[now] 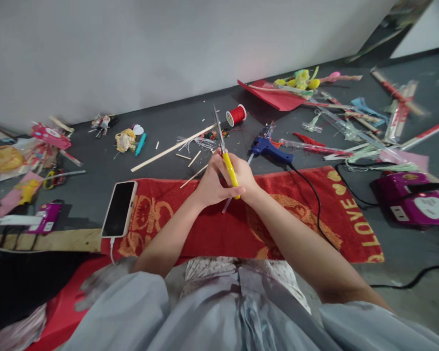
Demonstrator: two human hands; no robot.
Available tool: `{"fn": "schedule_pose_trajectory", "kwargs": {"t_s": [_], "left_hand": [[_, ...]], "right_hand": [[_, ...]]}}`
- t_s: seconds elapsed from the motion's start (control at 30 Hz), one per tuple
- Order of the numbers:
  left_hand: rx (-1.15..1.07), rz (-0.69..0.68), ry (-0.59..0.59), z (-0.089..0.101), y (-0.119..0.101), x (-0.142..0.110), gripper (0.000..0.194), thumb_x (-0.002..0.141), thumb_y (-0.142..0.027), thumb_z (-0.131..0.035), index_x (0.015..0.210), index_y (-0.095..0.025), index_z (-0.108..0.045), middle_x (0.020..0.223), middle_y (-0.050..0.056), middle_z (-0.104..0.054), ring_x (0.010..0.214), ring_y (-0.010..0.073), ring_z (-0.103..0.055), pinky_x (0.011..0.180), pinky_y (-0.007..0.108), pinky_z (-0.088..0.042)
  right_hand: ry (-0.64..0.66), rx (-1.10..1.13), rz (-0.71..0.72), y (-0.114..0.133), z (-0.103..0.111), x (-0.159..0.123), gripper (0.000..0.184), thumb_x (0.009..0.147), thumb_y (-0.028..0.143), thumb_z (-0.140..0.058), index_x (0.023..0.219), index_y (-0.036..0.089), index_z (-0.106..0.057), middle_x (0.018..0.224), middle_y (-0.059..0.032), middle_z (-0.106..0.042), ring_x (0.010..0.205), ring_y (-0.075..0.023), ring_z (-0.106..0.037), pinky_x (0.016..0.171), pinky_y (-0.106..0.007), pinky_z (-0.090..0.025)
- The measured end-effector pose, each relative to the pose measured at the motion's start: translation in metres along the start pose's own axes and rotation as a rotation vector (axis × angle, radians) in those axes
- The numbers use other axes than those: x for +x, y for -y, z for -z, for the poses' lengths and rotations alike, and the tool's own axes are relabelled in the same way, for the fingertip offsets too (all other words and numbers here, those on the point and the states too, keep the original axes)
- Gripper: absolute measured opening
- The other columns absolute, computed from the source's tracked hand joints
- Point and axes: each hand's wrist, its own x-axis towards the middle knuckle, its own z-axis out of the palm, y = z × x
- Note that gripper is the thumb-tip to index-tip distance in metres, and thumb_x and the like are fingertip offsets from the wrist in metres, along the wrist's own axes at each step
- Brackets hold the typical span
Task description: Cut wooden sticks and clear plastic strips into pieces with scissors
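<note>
Both hands meet over the red towel point(307, 219). My right hand point(247, 178) is closed round the yellow handle of a pair of scissors point(229, 168), whose blades point up and away. My left hand point(208, 185) is closed too, pinching a thin pale stick point(227, 204) that pokes out below the two hands. The hands touch each other.
A blue glue gun point(269, 145) with a black cord lies just beyond the towel. A red thread spool point(236, 115), long wooden sticks point(168, 150), a phone point(119, 208), a purple box point(413, 200) and craft scraps are scattered on the dark floor point(168, 126) before a white wall.
</note>
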Motion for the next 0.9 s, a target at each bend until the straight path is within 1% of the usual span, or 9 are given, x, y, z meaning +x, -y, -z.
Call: {"fn": "schedule_pose_trajectory", "kwargs": {"t_s": [0.13, 0.23, 0.33, 0.4, 0.5, 0.57, 0.7, 0.8, 0.9], "left_hand": [[0.172, -0.124, -0.127, 0.011, -0.017, 0.000, 0.072, 0.086, -0.070, -0.038, 0.137, -0.020, -0.033, 0.139, 0.017, -0.047, 0.131, 0.0267, -0.047, 0.109, 0.044, -0.041], [0.336, -0.085, -0.233, 0.020, -0.032, 0.001, 0.046, 0.096, -0.052, -0.030, 0.125, -0.019, -0.046, 0.116, 0.011, -0.064, 0.105, 0.0190, -0.063, 0.091, 0.034, -0.051], [0.479, -0.119, -0.340, 0.030, -0.037, 0.002, 0.032, 0.099, -0.036, -0.029, 0.107, -0.019, -0.055, 0.095, 0.007, -0.067, 0.089, 0.0164, -0.064, 0.084, 0.032, -0.050], [0.582, -0.142, -0.440, 0.036, -0.034, 0.005, 0.025, 0.097, -0.033, -0.035, 0.102, -0.019, -0.056, 0.094, 0.009, -0.066, 0.094, 0.0192, -0.062, 0.091, 0.037, -0.047], [0.683, -0.069, -0.555, 0.044, -0.023, 0.010, 0.024, 0.094, -0.036, -0.043, 0.107, -0.019, -0.055, 0.108, 0.012, -0.062, 0.110, 0.0243, -0.057, 0.102, 0.044, -0.039], [0.696, -0.013, -0.542, 0.047, -0.016, 0.011, 0.026, 0.094, -0.039, -0.044, 0.108, -0.020, -0.055, 0.110, 0.012, -0.062, 0.110, 0.0243, -0.057, 0.101, 0.043, -0.040], [0.679, 0.061, -0.460, 0.050, -0.011, 0.011, 0.029, 0.097, -0.042, -0.038, 0.096, -0.021, -0.058, 0.086, 0.005, -0.067, 0.086, 0.0177, -0.064, 0.082, 0.032, -0.048], [0.649, 0.062, -0.444, 0.050, -0.015, 0.010, 0.034, 0.098, -0.043, -0.036, 0.092, -0.021, -0.062, 0.079, 0.003, -0.068, 0.078, 0.0154, -0.066, 0.075, 0.028, -0.048], [0.578, 0.050, -0.393, 0.048, -0.020, 0.011, 0.036, 0.099, -0.041, -0.034, 0.096, -0.021, -0.065, 0.078, 0.002, -0.070, 0.076, 0.0145, -0.066, 0.073, 0.027, -0.049]], "right_hand": [[-0.033, -0.172, -0.050, 0.009, 0.011, -0.003, 0.043, 0.087, 0.063, -0.036, 0.080, 0.022, -0.048, 0.074, -0.0063, -0.063, 0.066, -0.0196, -0.056, 0.059, -0.030, -0.033], [-0.081, -0.283, -0.069, 0.010, 0.016, -0.003, 0.044, 0.088, 0.062, -0.037, 0.085, 0.020, -0.052, 0.080, -0.0091, -0.065, 0.072, -0.0229, -0.061, 0.062, -0.031, -0.036], [-0.124, -0.348, -0.067, 0.007, 0.017, -0.002, 0.048, 0.088, 0.063, -0.039, 0.093, 0.018, -0.054, 0.084, -0.0113, -0.067, 0.077, -0.0250, -0.064, 0.066, -0.033, -0.040], [-0.133, -0.351, -0.042, 0.005, 0.017, -0.002, 0.051, 0.087, 0.064, -0.040, 0.098, 0.017, -0.054, 0.086, -0.0118, -0.067, 0.078, -0.0254, -0.064, 0.067, -0.034, -0.042], [-0.121, -0.349, 0.007, 0.004, 0.017, -0.003, 0.054, 0.086, 0.066, -0.040, 0.102, 0.016, -0.054, 0.088, -0.0125, -0.068, 0.078, -0.0258, -0.064, 0.068, -0.035, -0.044], [-0.099, -0.356, 0.029, 0.005, 0.016, -0.004, 0.056, 0.085, 0.067, -0.039, 0.102, 0.015, -0.054, 0.089, -0.0134, -0.068, 0.079, -0.0264, -0.064, 0.068, -0.036, -0.045], [-0.086, -0.365, 0.065, 0.006, 0.017, -0.007, 0.061, 0.084, 0.068, -0.039, 0.106, 0.013, -0.053, 0.097, -0.0168, -0.067, 0.083, -0.0285, -0.064, 0.073, -0.039, -0.046], [-0.099, -0.357, 0.094, 0.005, 0.019, -0.007, 0.064, 0.083, 0.070, -0.040, 0.108, 0.012, -0.052, 0.097, -0.0178, -0.066, 0.084, -0.0290, -0.064, 0.073, -0.039, -0.046], [-0.115, -0.341, 0.143, 0.003, 0.022, -0.006, 0.063, 0.083, 0.070, -0.040, 0.109, 0.013, -0.052, 0.095, -0.0174, -0.067, 0.084, -0.0290, -0.063, 0.074, -0.040, -0.046]]}}
